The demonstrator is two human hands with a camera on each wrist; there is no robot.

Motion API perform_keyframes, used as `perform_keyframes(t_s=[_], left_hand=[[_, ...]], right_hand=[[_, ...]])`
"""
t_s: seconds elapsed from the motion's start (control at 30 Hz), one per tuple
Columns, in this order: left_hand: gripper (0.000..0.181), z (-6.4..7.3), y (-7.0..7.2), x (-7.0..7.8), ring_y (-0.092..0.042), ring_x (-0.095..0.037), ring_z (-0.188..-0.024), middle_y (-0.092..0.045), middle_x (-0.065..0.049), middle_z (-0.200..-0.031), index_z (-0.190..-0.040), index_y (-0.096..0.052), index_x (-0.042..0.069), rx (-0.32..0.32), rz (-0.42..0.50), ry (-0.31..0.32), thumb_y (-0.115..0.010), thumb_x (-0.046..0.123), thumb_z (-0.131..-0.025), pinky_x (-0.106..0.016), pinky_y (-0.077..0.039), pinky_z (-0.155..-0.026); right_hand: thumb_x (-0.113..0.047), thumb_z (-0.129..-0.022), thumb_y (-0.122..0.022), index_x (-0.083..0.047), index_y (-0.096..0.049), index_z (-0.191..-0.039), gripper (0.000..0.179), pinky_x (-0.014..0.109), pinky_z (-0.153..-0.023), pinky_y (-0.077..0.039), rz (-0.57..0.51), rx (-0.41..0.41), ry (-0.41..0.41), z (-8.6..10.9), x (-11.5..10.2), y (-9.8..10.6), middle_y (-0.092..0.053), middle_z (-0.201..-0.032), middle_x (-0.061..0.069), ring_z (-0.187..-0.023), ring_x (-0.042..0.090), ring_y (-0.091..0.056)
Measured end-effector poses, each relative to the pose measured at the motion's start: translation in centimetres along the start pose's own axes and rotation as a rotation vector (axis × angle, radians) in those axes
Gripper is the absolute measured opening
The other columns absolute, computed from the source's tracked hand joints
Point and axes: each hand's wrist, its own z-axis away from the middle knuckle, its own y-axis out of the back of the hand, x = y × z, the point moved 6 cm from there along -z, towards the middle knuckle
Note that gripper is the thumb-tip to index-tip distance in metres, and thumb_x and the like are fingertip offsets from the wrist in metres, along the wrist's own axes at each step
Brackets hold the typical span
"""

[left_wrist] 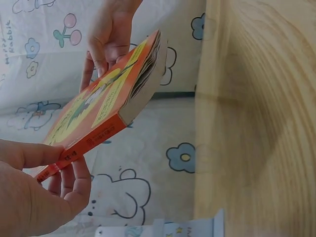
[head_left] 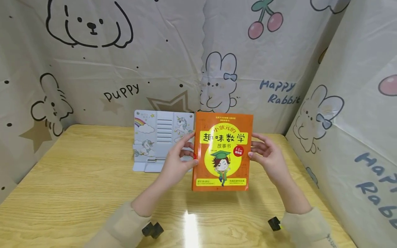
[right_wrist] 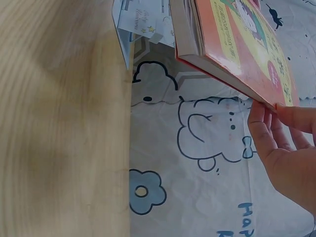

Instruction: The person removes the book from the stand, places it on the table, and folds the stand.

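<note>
An orange and yellow paperback book (head_left: 222, 151) with a cartoon child in a green cap on its cover is held upright above the table. My left hand (head_left: 177, 156) grips its spine edge, thumb in front and fingers behind, as the left wrist view shows with the book (left_wrist: 106, 101) and hand (left_wrist: 44, 192). On the opposite edge, my right hand (head_left: 268, 158) pinches the cover between thumb and fingers; in the right wrist view this hand (right_wrist: 289, 153) is at the page side. Behind and left of the book stands a white book stand (head_left: 149, 137) with unicorns and a rainbow, partly hidden.
The wooden table (head_left: 77, 193) runs back to a printed cloth (head_left: 173, 62) with puppies and rabbits, which also closes off both sides. A small ledge with a clip (head_left: 151, 160) juts from the stand's front.
</note>
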Motion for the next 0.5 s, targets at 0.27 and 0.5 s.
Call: perform_keyframes(t_s=[0.27,0.5], left_hand=[[0.084,0.0,-1.1,-2.1,-0.060,-0.022,-0.085,-0.054,-0.010,-0.108,-0.141,-0.043,0.025,-0.017,0.008,0.035,-0.072,-0.013,-0.072,-0.025,-0.055,-0.068],[0.084,0.2,-2.4,-3.0,-0.061,-0.026,-0.087,-0.054,-0.014,-0.110,-0.142,-0.042,0.018,-0.031,0.034,0.111,-0.070,-0.016,-0.071,-0.028,-0.057,-0.071]], right_hand=[[-0.004,-0.086,-0.067,-0.009,-0.042,-0.140,0.059,0.026,-0.077,-0.057,-0.035,-0.004,-0.053,0.4,2.3,0.3,-0.061,-0.111,0.000,-0.093,0.011,-0.062],[-0.005,-0.087,-0.067,-0.011,-0.041,-0.140,0.060,0.027,-0.079,-0.057,-0.003,-0.004,-0.148,1.0,4.5,0.7,-0.058,-0.118,0.008,-0.094,0.011,-0.061]])
